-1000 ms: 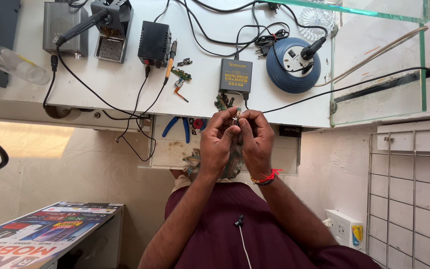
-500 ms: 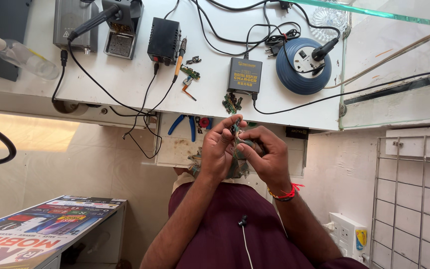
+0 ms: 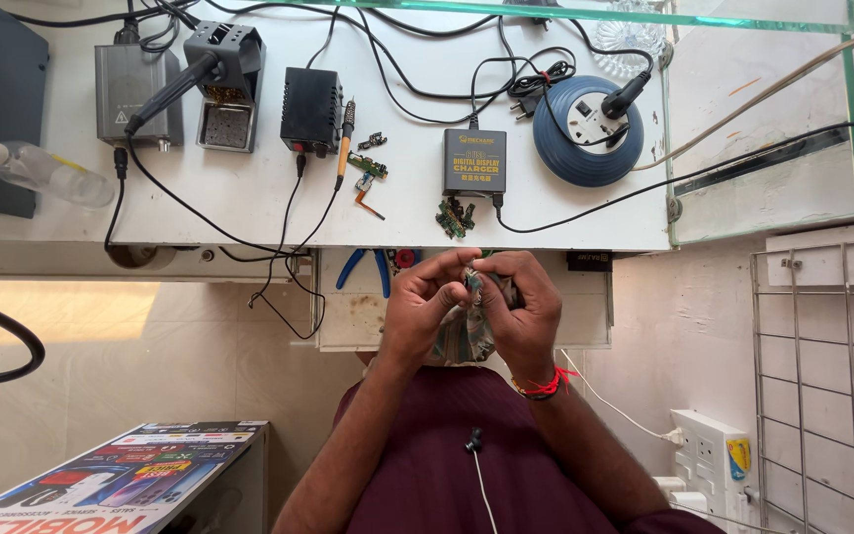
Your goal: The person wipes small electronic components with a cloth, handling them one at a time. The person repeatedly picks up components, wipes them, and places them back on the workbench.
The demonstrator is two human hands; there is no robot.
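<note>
Both my hands are raised together in front of the white workbench (image 3: 249, 213). My left hand (image 3: 425, 307) and my right hand (image 3: 521, 311) pinch a small green circuit board piece (image 3: 473, 288) between their fingertips. A red thread band circles my right wrist (image 3: 544, 384). A patterned cloth-like thing (image 3: 462, 341) shows under the hands; what it is cannot be told. On the bench just beyond the hands lie several small green board pieces (image 3: 455, 218).
On the bench stand a black charger box (image 3: 473, 161), a round blue socket reel (image 3: 587, 133), a small black unit (image 3: 310, 109) with a soldering iron (image 3: 344, 138), a grey station (image 3: 137, 94) and a clear bottle (image 3: 37, 170). Blue-handled pliers (image 3: 368, 269) lie in the open drawer. A wire rack (image 3: 827, 376) stands at the right.
The hands came slightly apart half a second ago and have closed together again around the small piece. The view has shifted a little.
</note>
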